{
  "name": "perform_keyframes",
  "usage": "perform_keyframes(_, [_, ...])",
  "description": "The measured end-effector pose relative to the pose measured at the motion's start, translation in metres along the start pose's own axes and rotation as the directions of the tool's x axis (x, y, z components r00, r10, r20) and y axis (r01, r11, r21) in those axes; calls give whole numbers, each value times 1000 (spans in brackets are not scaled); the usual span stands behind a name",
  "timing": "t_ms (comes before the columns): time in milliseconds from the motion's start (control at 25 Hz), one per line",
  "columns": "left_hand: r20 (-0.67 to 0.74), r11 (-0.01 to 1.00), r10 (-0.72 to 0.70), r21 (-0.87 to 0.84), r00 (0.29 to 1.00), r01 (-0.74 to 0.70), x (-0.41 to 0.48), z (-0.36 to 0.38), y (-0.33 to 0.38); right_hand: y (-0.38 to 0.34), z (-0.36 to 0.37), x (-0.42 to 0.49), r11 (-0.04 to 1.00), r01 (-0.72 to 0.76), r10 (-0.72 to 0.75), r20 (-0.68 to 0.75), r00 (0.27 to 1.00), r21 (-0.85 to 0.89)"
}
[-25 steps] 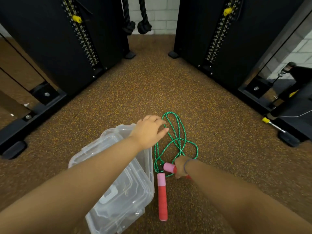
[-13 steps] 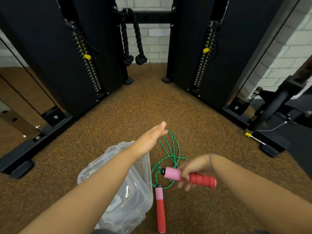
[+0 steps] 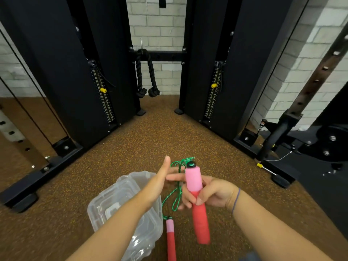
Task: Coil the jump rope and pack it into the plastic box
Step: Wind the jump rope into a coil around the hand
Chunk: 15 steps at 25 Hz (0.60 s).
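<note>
My right hand (image 3: 209,193) grips one pink-and-red jump rope handle (image 3: 196,200) and holds it upright above the floor. The green rope (image 3: 178,193) runs from the handle's black cap, loops down between my hands and ends at the second handle (image 3: 170,236), which lies on the floor. My left hand (image 3: 160,179) is held flat with straight fingers just left of the rope, beside the raised handle. The clear plastic box (image 3: 113,206), with its lid on, sits on the floor under my left forearm.
Two black weight-stack towers (image 3: 79,76) (image 3: 222,72) of a cable machine flank the brown speckled floor (image 3: 150,140). A black rope attachment (image 3: 145,76) hangs between them. Machine bases (image 3: 37,178) and a rack (image 3: 301,140) stand at left and right.
My right hand has lifted its handle off the floor and turned it upright, drawing the rope up. My left hand rose from the rope loops and now stands flat beside the handle.
</note>
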<state>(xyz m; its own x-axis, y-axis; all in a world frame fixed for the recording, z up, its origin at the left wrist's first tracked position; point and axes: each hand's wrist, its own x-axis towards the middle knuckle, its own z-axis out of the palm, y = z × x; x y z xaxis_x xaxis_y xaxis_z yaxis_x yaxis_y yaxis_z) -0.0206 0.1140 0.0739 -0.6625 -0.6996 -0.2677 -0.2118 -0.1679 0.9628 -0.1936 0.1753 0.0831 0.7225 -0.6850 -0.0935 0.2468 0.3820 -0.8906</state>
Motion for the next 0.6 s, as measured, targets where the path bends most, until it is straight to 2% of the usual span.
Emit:
perform_keyframes(120, [6, 996, 37, -83, 999, -36, -11, 10, 7, 0, 23, 1, 996, 91, -91, -16, 996, 15])
perform_keyframes(280, [12, 986, 85, -149, 996, -82, -19, 18, 6, -5, 43, 4, 950, 267, -253, -103, 962, 164])
perform_keyframes(480, [-126, 990, 19, -136, 992, -36, -19, 29, 7, -10, 53, 5, 870, 412, -360, -221, 907, 273])
perform_keyframes(600, [-116, 998, -15, -64, 993, 8, -28, 30, 7, -21, 59, 7, 816, 513, -441, -286, 851, 266])
